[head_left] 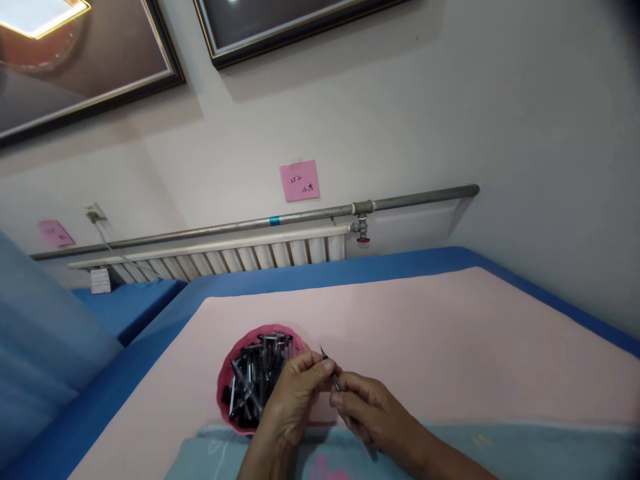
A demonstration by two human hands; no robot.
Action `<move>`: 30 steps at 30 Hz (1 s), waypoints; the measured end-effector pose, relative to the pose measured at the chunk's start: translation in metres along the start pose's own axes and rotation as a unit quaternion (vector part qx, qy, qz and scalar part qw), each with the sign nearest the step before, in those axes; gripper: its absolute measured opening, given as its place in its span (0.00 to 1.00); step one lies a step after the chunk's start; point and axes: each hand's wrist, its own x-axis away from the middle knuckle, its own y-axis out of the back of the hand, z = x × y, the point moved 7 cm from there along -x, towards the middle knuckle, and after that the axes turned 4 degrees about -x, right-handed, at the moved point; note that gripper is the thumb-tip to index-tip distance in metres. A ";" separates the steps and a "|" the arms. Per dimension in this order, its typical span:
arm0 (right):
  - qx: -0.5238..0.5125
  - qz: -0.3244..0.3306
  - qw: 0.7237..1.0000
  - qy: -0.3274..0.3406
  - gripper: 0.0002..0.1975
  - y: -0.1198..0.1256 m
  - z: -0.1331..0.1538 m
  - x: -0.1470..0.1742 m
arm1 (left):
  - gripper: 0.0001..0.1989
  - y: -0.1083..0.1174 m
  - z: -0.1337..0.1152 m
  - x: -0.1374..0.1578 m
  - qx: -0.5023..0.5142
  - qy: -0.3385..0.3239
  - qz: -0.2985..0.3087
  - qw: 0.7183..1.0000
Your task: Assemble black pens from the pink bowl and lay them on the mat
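A slim dark pen [336, 382] slants between my two hands, its pointed tip up and away from me. My left hand [294, 395] pinches it near the tip between thumb and fingers. Lower on the barrel, the closed fingers of my right hand [369, 408] wrap round it, hiding part of it. Just left of my left hand, a pink basket [221, 387] with a wavy rim holds many black and clear pens [250, 380]; my left hand covers part of its right side.
Beneath the basket lies a pale pink sheet [425, 333] over a blue surface [320, 272]. Light blue-green cloth [210, 453] runs along the near edge. At the wall are a white radiator [270, 257], a metal pipe [425, 197] and a pink note [300, 181]. Blue fabric [40, 353] hangs at left.
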 end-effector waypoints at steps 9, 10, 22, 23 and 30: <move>-0.039 -0.089 0.994 -0.040 0.12 0.026 -0.007 -0.010 | 0.19 0.000 -0.017 0.000 -0.154 -0.102 -0.067 0.980; -0.045 -0.111 0.992 -0.050 0.13 0.032 -0.009 -0.012 | 0.21 0.011 -0.028 0.004 -0.176 -0.122 -0.107 0.971; -0.037 -0.158 0.984 -0.075 0.16 0.048 -0.012 -0.012 | 0.09 0.155 -0.073 0.038 -0.232 -0.133 -0.445 0.854; -0.037 -0.158 0.984 -0.074 0.16 0.048 -0.013 -0.013 | 0.09 0.155 -0.073 0.038 -0.231 -0.135 -0.448 0.853; -0.036 -0.165 0.983 -0.075 0.17 0.047 -0.014 -0.011 | 0.12 0.163 -0.086 0.051 -0.212 -0.162 -0.477 0.838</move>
